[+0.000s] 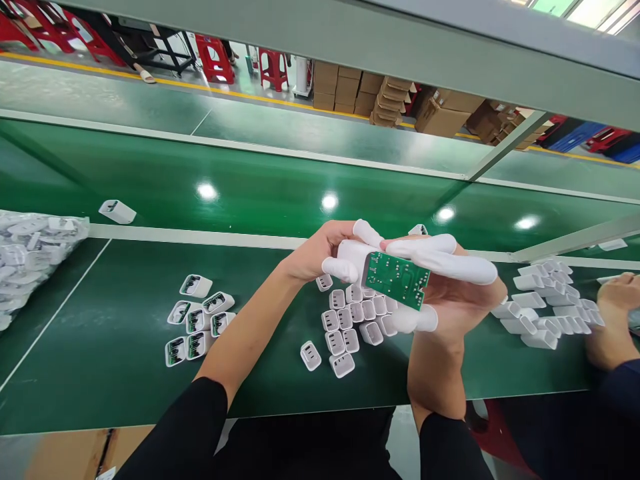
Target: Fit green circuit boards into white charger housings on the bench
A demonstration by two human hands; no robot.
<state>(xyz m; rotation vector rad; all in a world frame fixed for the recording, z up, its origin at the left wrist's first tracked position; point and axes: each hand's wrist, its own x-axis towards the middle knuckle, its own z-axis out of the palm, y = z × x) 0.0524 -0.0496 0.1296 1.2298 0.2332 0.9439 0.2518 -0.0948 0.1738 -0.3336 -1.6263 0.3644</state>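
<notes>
My left hand [345,250], with white finger cots on some fingers, grips a white charger housing [353,256]. White cots also cover fingers of my right hand [440,280], which pinches a green circuit board [397,279] by its edges. One end of the board meets the open end of the housing; how far it reaches inside is hidden. Below my hands stand several white charger pieces with slots [342,320] in a cluster. To the left, several housings with circuit parts showing inside [199,321] rest on the green table [115,333].
A clear bag of white parts [35,253] lies at far left. One housing [117,211] sits beyond the pale strip. On the right are stacked white housings [547,307] and another person's hand [620,293]. A grey beam [350,40] crosses above; cartons [345,87] stand behind.
</notes>
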